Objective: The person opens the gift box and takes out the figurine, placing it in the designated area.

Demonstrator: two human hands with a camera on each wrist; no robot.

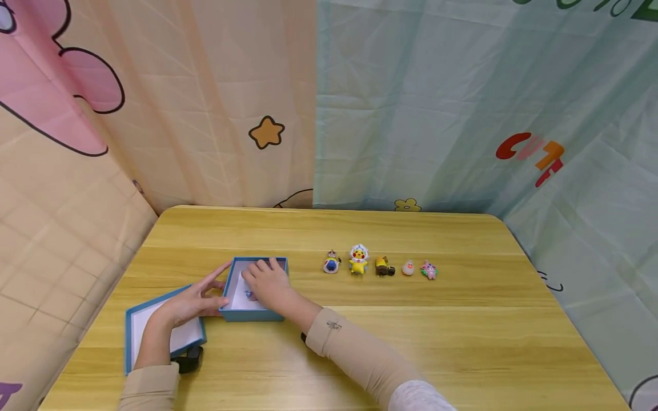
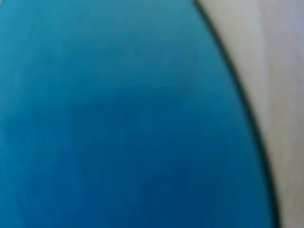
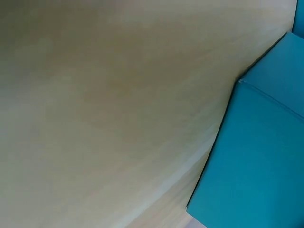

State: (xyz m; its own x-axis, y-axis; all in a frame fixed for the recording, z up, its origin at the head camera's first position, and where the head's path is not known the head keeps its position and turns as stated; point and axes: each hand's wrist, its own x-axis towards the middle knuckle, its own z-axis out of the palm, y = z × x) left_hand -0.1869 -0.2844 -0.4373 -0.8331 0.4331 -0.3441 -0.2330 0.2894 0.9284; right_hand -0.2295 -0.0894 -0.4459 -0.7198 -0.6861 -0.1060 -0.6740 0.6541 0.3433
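A blue box with a white inside stands on the left part of the table. My left hand lies against its left side, fingers spread and thumb at the near corner. Reaching in from the right, my right hand is over the box with its fingers inside; I cannot tell whether they hold anything. A small bluish-purple thing shows on the box floor beside this hand. A blurred blue surface fills most of the left wrist view. In the right wrist view, the blue box's outer wall shows at the right.
A blue-edged lid, white inside, lies under my left forearm. Right of the box, a row holds a blue-and-white figurine, a yellow figurine with white headwear, a yellow-and-dark figurine, a small white figurine and a pink-and-green figurine.
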